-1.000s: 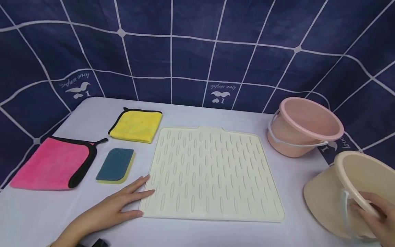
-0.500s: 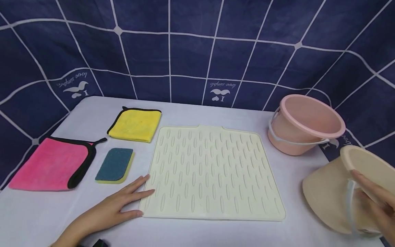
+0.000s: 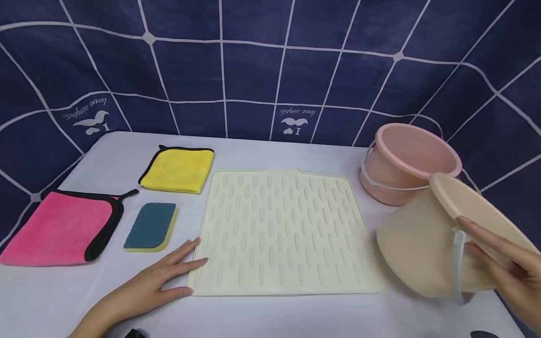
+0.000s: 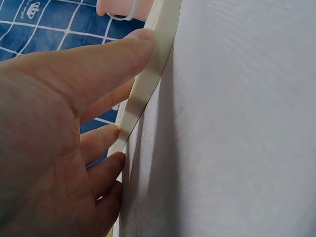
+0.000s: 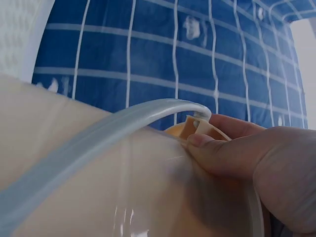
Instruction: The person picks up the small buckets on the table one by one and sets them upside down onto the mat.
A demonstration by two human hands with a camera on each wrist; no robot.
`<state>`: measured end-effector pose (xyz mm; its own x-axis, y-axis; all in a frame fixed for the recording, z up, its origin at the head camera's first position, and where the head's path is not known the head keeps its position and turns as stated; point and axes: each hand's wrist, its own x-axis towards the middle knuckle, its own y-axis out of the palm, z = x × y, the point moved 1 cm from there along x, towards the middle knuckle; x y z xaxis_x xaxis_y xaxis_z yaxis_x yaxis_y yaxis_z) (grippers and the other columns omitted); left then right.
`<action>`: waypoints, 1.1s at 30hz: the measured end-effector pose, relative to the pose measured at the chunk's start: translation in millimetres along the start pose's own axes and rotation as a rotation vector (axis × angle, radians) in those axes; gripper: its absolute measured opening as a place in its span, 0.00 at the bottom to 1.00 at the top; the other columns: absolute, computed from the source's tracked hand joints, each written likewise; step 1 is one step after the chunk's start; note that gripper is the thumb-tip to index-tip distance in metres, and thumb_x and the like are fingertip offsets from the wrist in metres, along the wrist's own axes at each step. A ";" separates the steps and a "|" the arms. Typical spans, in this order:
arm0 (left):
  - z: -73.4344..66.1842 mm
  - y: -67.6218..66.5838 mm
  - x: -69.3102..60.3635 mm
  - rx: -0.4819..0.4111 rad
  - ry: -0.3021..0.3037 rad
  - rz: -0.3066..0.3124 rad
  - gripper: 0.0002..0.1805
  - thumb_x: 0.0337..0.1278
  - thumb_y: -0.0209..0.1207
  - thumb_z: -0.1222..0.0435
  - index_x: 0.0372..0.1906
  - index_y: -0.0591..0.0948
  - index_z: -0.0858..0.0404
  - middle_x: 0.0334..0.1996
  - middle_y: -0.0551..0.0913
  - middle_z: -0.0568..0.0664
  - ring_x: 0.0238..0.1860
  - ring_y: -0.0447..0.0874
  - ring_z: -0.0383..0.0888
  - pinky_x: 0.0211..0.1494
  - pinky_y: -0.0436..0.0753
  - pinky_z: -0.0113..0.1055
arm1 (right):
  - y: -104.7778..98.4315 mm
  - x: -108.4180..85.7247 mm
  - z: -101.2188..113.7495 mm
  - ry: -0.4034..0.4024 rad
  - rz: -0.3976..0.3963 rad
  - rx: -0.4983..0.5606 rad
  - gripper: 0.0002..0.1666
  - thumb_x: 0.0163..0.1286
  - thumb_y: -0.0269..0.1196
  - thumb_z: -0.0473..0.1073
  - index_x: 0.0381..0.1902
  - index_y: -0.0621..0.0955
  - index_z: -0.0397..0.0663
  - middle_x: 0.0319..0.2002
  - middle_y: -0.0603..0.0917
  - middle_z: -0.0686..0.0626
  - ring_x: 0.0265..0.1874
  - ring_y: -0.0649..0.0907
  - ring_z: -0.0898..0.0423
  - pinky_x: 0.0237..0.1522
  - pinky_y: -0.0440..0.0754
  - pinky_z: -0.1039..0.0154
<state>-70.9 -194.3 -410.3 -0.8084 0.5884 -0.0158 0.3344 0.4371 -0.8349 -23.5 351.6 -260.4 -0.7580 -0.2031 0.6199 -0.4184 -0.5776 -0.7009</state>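
Dark blue cloth with white lines (image 3: pixel 253 70) hangs behind a white tabletop (image 3: pixel 253 319). The right hand (image 3: pixel 524 286) pinches the rim of a big beige plastic bucket (image 3: pixel 427 239), close to where its pale curved plastic handle (image 3: pixel 458 263) joins on. That bucket leans over on the right side, near the flat cream mat with oval marks (image 3: pixel 279 230) and in front of a smaller pink plastic bucket (image 3: pixel 389 171). The left hand (image 3: pixel 160 279) has its fingers spread, touching the mat's left edge without gripping it.

Only one hand holds the beige bucket, and just by its edge, so it might twist and slip out. If it swings too far back, it could knock the pink bucket; I can't tell if they touch. If its bottom bumps the mat, the mat might slide, because nothing grips it.
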 end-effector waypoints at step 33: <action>-103.4 -58.7 42.1 0.185 0.574 -0.212 0.39 0.51 0.66 0.56 0.69 0.65 0.51 0.70 0.57 0.47 0.68 0.57 0.47 0.61 0.67 0.46 | 139.2 145.4 59.5 0.116 0.330 0.754 0.23 0.64 0.60 0.28 0.58 0.77 0.41 0.50 0.81 0.47 0.32 0.83 0.54 0.24 0.82 0.61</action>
<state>-74.4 -124.8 -305.1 -0.4424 0.7954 0.4143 0.0653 0.4893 -0.8697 -162.2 194.5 -246.8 -0.8472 -0.3958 0.3543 0.2510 -0.8861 -0.3897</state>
